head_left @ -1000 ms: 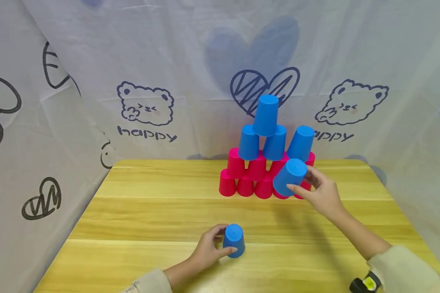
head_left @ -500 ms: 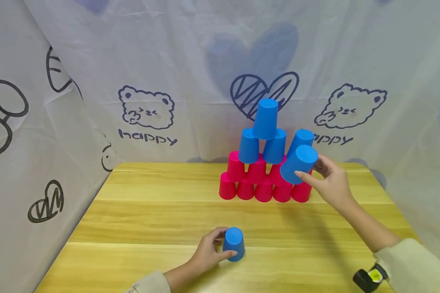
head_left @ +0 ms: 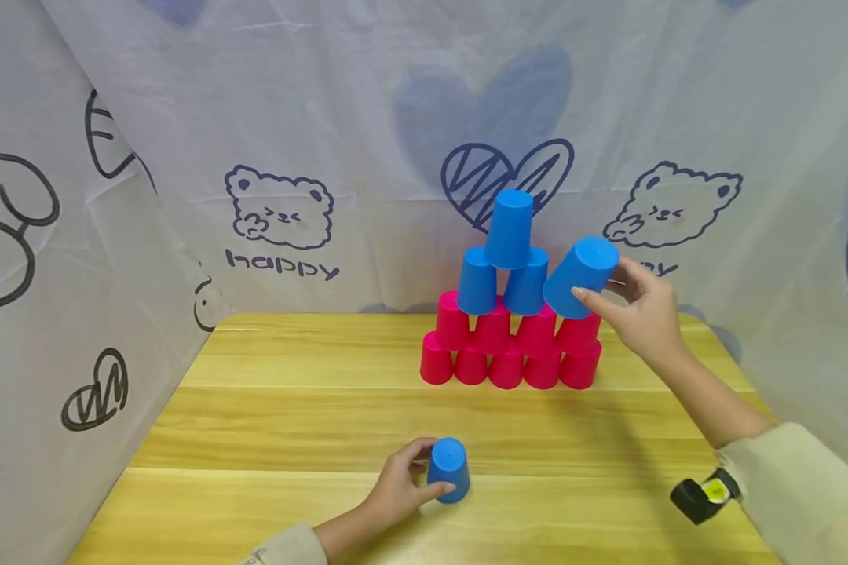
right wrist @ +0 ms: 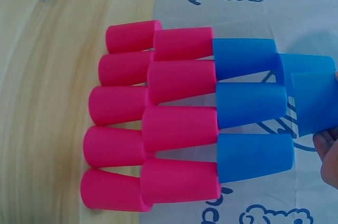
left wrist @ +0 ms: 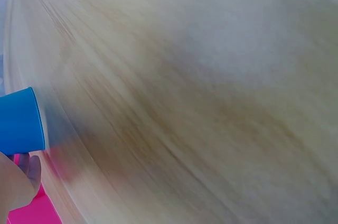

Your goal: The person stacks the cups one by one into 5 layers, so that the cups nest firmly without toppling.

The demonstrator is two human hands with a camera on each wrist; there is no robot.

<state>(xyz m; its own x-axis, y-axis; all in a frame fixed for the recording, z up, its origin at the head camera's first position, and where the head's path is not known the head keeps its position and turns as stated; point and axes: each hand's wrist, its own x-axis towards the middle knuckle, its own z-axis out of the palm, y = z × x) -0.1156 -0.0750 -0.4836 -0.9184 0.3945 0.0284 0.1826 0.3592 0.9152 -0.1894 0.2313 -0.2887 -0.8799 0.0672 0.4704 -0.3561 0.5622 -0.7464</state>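
My left hand point(head_left: 403, 490) grips an upside-down blue cup point(head_left: 448, 471) at the front of the table, thumb on its near side. Up at the right of a cup pyramid, my right hand point(head_left: 646, 310) holds another blue cup point(head_left: 581, 278), tilted, between thumb and fingers. The pyramid has two lower rows of pink cups point(head_left: 506, 369), a blue row point(head_left: 477, 282) above and one blue top cup point(head_left: 510, 229). Hidden behind the held cup in the head view, the row's right-hand blue cup point(right wrist: 255, 158) shows in the right wrist view, where the held cup point(right wrist: 317, 102) overlaps the top cup.
The wooden table point(head_left: 290, 424) runs back to a white printed cloth point(head_left: 389, 157) close behind the pyramid. Another cloth side point(head_left: 56, 314) hangs at the left. A black device with a yellow face point(head_left: 710, 493) sits at the right sleeve.
My right hand has raised its blue cup from in front of the pink rows to the height of the blue row, moving slightly right. My left hand and its cup stay put.
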